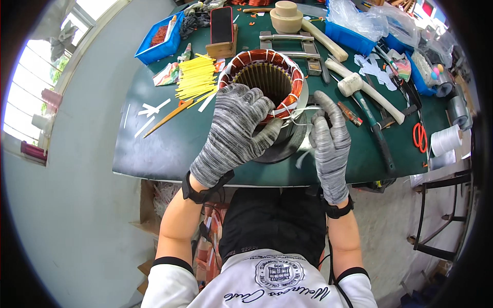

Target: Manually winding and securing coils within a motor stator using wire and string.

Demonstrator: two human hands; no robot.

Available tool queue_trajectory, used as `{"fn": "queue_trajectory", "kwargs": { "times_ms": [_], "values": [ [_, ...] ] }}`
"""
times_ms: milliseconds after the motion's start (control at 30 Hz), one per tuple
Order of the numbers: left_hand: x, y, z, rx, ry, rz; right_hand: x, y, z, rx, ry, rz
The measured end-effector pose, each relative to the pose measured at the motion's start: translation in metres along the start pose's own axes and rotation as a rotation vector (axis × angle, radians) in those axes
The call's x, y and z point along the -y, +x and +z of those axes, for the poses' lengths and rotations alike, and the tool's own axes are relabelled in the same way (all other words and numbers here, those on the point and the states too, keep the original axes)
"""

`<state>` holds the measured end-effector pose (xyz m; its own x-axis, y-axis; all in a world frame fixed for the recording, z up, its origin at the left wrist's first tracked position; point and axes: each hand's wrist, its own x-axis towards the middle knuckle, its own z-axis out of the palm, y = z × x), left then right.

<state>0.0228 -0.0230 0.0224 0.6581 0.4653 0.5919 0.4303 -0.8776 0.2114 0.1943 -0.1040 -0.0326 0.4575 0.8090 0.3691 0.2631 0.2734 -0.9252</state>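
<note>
A motor stator (267, 82) stands upright on a dark round base (287, 154) near the table's front edge. White lacing cord binds its ring of copper windings (297, 84). Both my hands wear grey striped knit gloves. My left hand (233, 126) is closed over the near left rim, fingers at the inner edge and thumb toward the cord. Right of the stator, my right hand (329, 138) has its fingers curled together around the white cord (303, 110), which runs to the near side of the windings. The exact pinch is partly hidden by the fingers.
Yellow strips (196, 77) and a pointed tan stick (167, 119) lie left. A phone (222, 25) leans on a wooden stand. Mallets, including a white-headed one (351, 84), and red-handled scissors (420, 137) lie right. Blue bins (349, 37) and white thread spools (446, 140) stand beyond.
</note>
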Motion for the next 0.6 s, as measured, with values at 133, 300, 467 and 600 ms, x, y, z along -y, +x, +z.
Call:
{"fn": "queue_trajectory", "kwargs": {
  "times_ms": [133, 300, 467, 600],
  "values": [
    [0.001, 0.001, -0.001, -0.027, -0.001, 0.038, 0.009, -0.003, -0.003, 0.065, 0.375, 0.139],
    [0.003, 0.001, 0.006, -0.019, -0.031, 0.021, 0.011, 0.005, -0.022, 0.087, 0.983, 0.208],
    [0.002, -0.001, 0.001, -0.049, -0.027, 0.052, -0.012, -0.05, -0.163, 0.22, 1.326, 0.095],
    [0.008, -0.001, -0.006, -0.017, -0.019, 0.047, -0.109, -0.211, -0.381, -0.203, 1.078, 0.246]
  ]
}}
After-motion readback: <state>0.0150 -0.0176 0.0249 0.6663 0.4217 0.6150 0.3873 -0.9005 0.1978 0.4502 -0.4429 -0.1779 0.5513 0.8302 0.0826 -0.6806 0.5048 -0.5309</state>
